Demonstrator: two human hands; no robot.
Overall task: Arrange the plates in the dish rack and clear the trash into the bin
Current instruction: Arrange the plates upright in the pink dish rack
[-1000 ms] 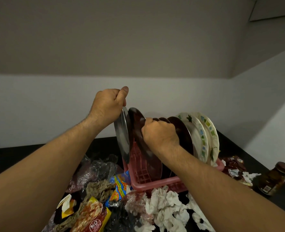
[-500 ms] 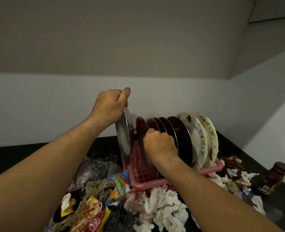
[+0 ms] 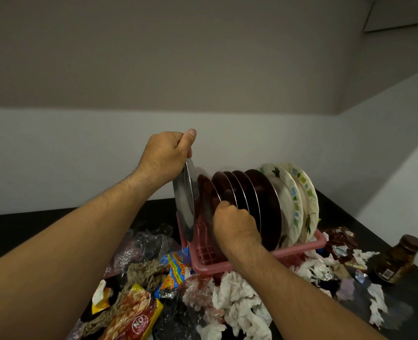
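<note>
A pink dish rack [image 3: 298,251] stands on the black counter [image 3: 31,224]. Several dark brown plates [image 3: 264,200] stand upright in it, with two white patterned plates [image 3: 293,200] at its right end. My left hand [image 3: 166,155] grips the top rim of a steel plate [image 3: 184,200] held upright at the rack's left end. My right hand [image 3: 235,224] is curled round the edge of the leftmost dark plate [image 3: 205,192] inside the rack. Trash lies in front: snack wrappers [image 3: 134,312], crumpled tissues [image 3: 237,298] and clear plastic [image 3: 151,244].
A brown glass jar [image 3: 396,261] with a dark lid stands at the right on the counter. More tissue scraps and foil wrappers [image 3: 338,256] lie between rack and jar. White walls meet in a corner behind the rack. No bin is in view.
My right hand has lowered the dark plate further into the rack and tilted it upright beside the others. The left hand still holds the steel plate at the left end.
</note>
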